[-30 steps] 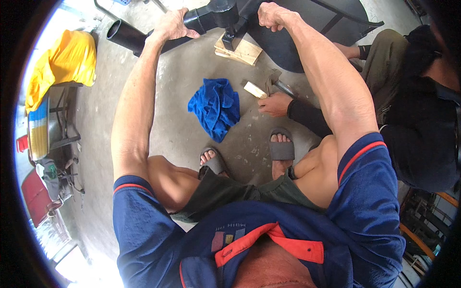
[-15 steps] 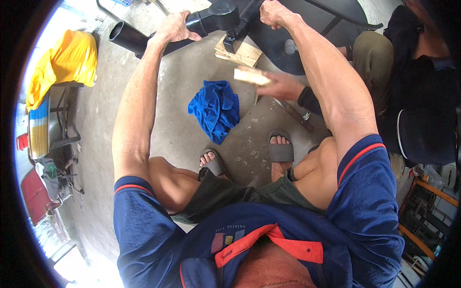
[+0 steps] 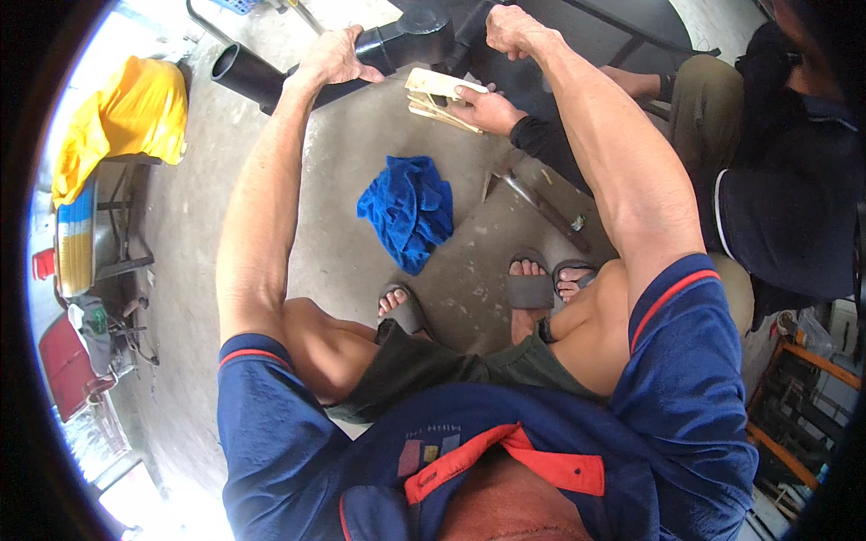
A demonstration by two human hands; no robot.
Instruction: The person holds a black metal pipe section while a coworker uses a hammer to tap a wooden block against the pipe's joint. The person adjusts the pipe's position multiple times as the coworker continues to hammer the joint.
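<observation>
Far in front of me, my left hand (image 3: 337,59) is wrapped over a thick black tubular frame (image 3: 383,47), thumb stretched along it. One tube (image 3: 242,74) of this frame ends in an open round mouth at the left. My right hand (image 3: 519,32) is closed in a fist on the frame's right part; what lies inside the fingers is mostly hidden. Between my hands, a co-worker's hand (image 3: 487,110) holds a pale wooden block (image 3: 437,84) close under the frame, above more wood pieces (image 3: 444,114) on the floor.
A crumpled blue cloth (image 3: 408,212) lies on the concrete floor. Right of it is a hammer (image 3: 546,212). The co-worker in a black cap (image 3: 785,230) crouches at my right. A yellow cloth (image 3: 135,113) drapes over a stand at left. A large black disc (image 3: 622,45) lies behind my right arm.
The co-worker's hand has moved forward with the wooden block, to the wood under the frame. The hammer shows more fully. My hands stay on the frame.
</observation>
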